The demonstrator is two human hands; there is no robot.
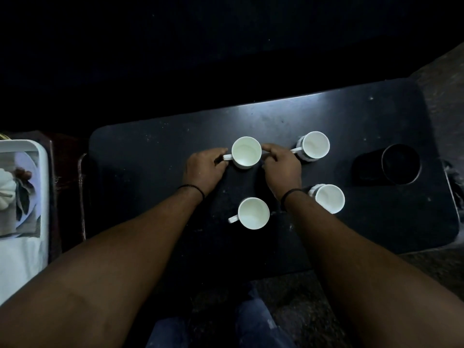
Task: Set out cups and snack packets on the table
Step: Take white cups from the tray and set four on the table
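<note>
Head view: four white cups stand on the dark tabletop (351, 126).
Left hand (204, 169): grip pinching the handle of the far-left cup (246, 152), at 9 o'clock.
Right hand (282, 167): fingers curled against that cup's 3 o'clock side; whether they clamp it, cannot tell.
Other cups: far-right cup (315, 146), near-left cup (253, 213), near-right cup (329, 198).

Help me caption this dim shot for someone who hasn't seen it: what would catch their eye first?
Four white cups glow against the dark table. The far-left cup sits between both hands: the left hand at its handle, the right hand at its other side. The other cups stand free: far right, near right, near middle. A white tray shows at the left edge.
</note>
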